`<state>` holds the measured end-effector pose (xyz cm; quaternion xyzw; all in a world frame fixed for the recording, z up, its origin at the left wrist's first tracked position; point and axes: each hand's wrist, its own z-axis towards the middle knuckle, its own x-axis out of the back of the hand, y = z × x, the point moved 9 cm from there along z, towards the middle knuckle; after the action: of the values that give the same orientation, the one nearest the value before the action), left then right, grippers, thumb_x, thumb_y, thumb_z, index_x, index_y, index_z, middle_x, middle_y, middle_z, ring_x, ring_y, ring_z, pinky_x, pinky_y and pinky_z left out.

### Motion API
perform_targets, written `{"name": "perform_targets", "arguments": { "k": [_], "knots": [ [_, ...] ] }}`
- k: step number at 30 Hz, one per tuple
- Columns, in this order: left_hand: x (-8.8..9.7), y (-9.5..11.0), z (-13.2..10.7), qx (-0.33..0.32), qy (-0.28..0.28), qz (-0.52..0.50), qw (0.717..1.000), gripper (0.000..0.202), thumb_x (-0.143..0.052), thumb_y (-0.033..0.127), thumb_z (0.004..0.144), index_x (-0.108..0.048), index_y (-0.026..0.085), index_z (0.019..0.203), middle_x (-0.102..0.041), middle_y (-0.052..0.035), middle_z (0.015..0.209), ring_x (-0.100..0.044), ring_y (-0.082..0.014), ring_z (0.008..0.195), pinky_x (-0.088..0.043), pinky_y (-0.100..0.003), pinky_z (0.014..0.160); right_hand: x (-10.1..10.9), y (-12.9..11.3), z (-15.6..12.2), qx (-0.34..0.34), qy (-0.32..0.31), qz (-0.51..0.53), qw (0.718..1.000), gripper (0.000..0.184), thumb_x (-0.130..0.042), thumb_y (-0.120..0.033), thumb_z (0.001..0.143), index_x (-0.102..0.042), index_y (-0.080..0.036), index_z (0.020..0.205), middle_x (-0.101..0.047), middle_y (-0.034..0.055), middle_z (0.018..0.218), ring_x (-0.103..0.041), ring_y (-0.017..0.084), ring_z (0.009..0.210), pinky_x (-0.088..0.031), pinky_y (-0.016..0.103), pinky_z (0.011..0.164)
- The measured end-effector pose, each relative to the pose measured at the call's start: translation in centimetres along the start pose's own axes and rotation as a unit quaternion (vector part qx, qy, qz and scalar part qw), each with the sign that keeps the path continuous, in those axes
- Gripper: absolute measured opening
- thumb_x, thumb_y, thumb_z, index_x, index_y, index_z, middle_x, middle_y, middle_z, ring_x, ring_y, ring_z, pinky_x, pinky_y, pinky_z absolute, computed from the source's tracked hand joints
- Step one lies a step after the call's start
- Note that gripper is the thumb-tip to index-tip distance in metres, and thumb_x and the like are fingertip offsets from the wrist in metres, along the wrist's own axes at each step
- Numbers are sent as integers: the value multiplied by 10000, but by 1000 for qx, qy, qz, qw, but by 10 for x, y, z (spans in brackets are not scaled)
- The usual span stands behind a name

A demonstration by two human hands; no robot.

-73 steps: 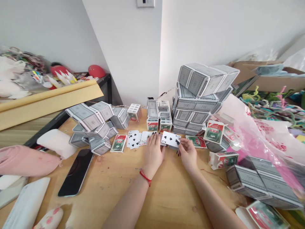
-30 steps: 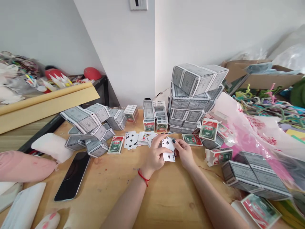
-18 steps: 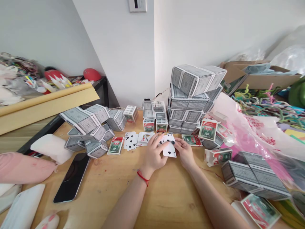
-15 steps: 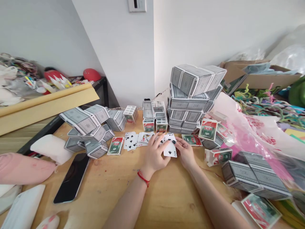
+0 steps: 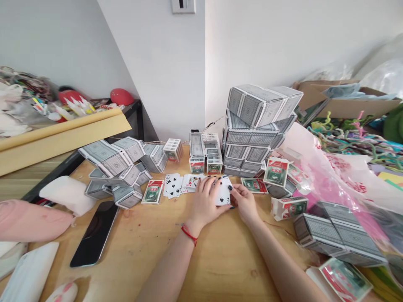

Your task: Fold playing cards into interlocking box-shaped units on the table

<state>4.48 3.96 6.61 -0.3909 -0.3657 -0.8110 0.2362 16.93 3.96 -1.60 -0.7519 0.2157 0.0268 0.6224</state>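
Note:
Playing cards point(image 5: 224, 195) with a two of spades on top lie face up between my hands. My left hand point(image 5: 204, 203) reaches over their left part, fingers across the faces and thumb along the near edge. On the right edge, my right hand point(image 5: 246, 204) pinches with thumb and fingers. Whether one card or several are gripped I cannot tell. Left of my hands, face-up cards spread on the table: a fan of spades point(image 5: 173, 185) and a pile with a picture card point(image 5: 189, 183). A red-and-green card box point(image 5: 153, 192) lies beside the fan.
A tall stack of grey card-patterned boxes point(image 5: 248, 142) leans behind my right hand; another grey cluster point(image 5: 115, 161) stands left. A phone point(image 5: 94, 235) lies at front left. Card boxes point(image 5: 277, 171), grey bundles point(image 5: 336, 235) and pink plastic point(image 5: 349, 201) crowd the right.
The two of spades has straightened and shifted slightly left, further under my left fingers. My left thumb has stretched out along its near edge. My right hand stays at its right edge.

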Motion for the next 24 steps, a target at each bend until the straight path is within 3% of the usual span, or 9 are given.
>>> {"name": "perform_targets", "arguments": {
  "k": [9, 14, 18, 20, 24],
  "knots": [
    [7, -12, -1, 44, 34, -9, 998, 693, -556, 544, 679, -376, 197, 1251, -401, -141, 1221, -364, -301, 1152, -327, -483, 943, -20, 0, -7, -12, -86, 29, 996, 317, -699, -377, 592, -525, -204, 793, -596, -29, 615, -502, 100, 490, -368, 204, 477],
    [3, -9, -1, 40, 21, -50, 998, 729, -592, 528, 656, -349, 211, 1266, -363, -136, 1266, -318, -304, 1200, -297, -484, 977, -18, 1, -6, -18, -71, 26, 997, 312, -701, -367, 590, -574, -180, 805, -598, -20, 597, -505, 102, 491, -378, 208, 476],
    [6, -19, -6, 84, 71, -137, 984, 840, -595, 485, 680, -170, 197, 1344, -244, -162, 1355, -245, -290, 1265, -306, -447, 990, -15, -1, -4, -10, -51, 45, 998, 281, -716, -370, 567, -568, -182, 715, -594, -21, 610, -520, 103, 509, -409, 222, 504],
    [10, -31, -11, 125, 113, -183, 969, 683, -521, 421, 767, -205, 198, 1330, -311, -150, 1327, -311, -246, 1238, -342, -404, 970, -14, -2, -3, -3, -50, 42, 998, 283, -709, -382, 577, -566, -186, 722, -600, -11, 633, -528, 108, 531, -419, 231, 523],
    [14, -53, -19, 202, 161, -241, 935, 297, -413, 351, 840, -534, 199, 1064, -580, -86, 1039, -551, -177, 947, -454, -315, 801, -12, -1, -2, 11, -47, 27, 998, 285, -692, -394, 605, -572, -190, 765, -590, -5, 643, -521, 112, 538, -406, 227, 504]
  ]
}}
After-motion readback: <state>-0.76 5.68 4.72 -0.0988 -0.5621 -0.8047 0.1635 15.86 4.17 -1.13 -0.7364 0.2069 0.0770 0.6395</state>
